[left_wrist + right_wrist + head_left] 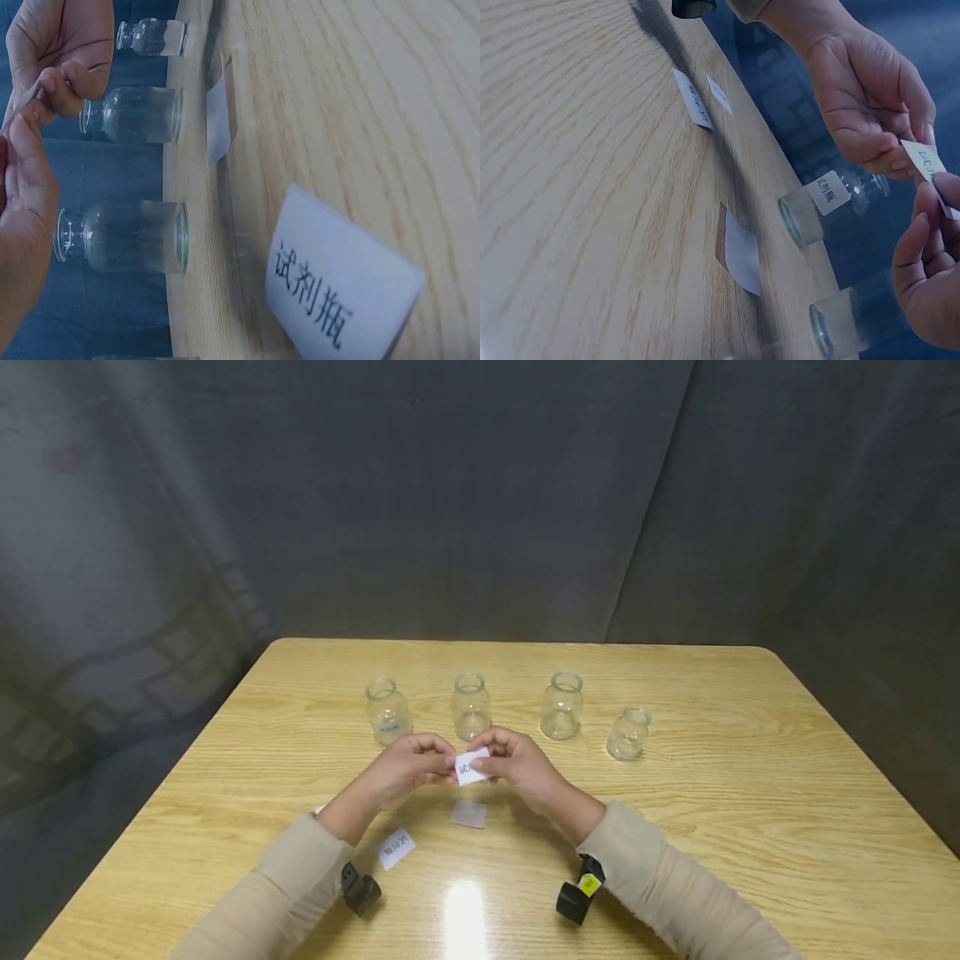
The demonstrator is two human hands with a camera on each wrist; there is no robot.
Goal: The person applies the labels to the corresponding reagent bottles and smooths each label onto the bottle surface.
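Note:
Over the middle of the table, my right hand (525,770) pinches a small white paper label (472,767) with printed characters between thumb and fingers. The thumb and fingertips of my left hand (408,770) pinch its left edge. In the right wrist view the label (924,159) spans both hands, its printed face partly covered by a thumb. Just beyond the left hand stands a clear glass jar (382,703) bearing a similar label (829,193). Behind the fingertips is a second glass jar (471,700) with no label visible.
A third glass jar (562,706) and a smaller one (628,733) stand to the right. On the wooden table (750,827) lie a printed label (395,848) and a blank-faced piece (468,814). Another paper (718,93) is mostly hidden by the left wrist in the head view.

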